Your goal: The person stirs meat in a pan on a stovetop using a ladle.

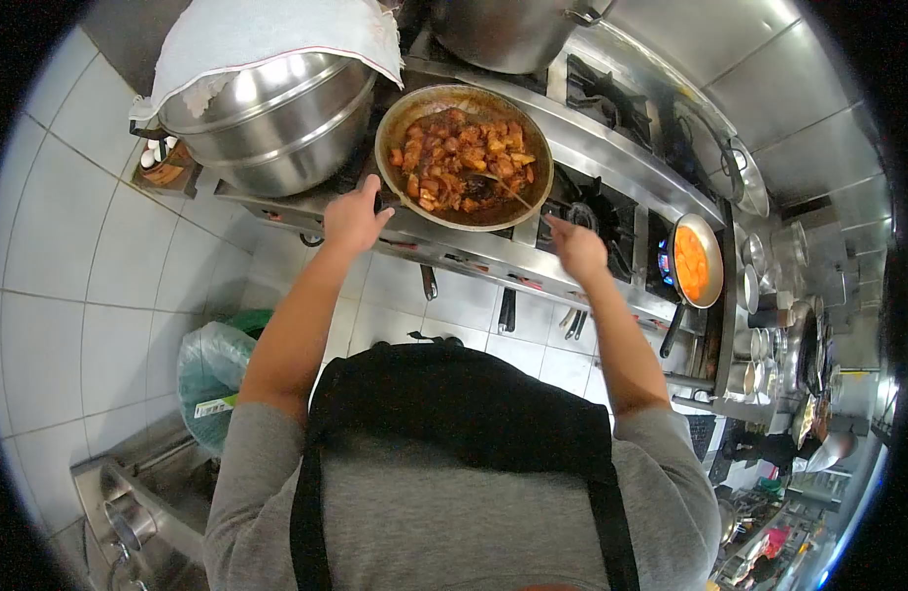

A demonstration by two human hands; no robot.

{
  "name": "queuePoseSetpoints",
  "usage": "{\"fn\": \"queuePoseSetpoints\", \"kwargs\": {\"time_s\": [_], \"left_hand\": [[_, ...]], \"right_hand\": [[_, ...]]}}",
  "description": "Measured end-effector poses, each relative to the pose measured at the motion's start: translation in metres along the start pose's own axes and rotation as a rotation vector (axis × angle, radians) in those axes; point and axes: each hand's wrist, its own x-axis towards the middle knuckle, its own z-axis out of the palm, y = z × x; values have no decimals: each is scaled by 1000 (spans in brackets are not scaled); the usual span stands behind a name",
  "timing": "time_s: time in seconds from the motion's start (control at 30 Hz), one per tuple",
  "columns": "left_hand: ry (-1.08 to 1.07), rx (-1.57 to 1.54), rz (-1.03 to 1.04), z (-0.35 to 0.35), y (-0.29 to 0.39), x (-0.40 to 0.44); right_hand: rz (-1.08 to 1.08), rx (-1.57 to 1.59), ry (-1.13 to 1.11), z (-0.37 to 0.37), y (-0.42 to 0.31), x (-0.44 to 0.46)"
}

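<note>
A large frying pan [388, 179] full of browned, saucy chunks of food [464, 148] sits on the stove in front of me. My left hand [351, 223] is closed around the pan's dark handle [379, 203] at its near left side. On the pan's near right, my right hand [580, 250] grips the end of a thin metal spoon [518, 198]. The spoon reaches over the rim, and its head rests among the chunks.
A smaller pan [712, 258] of orange sauce is over a lit burner at right. Left of the frying pan stands a big steel pot [276, 138] under a white cloth [276, 39]. A tall pot [503, 34] is behind. A lined bin [212, 374] stands at lower left.
</note>
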Motion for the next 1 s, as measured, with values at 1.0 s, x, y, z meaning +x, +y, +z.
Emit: {"fn": "queuePoseSetpoints", "kwargs": {"time_s": [1.0], "left_hand": [[4,-33,22,8,14,-8]], "right_hand": [[-121,40,122,50,-17,63]]}}
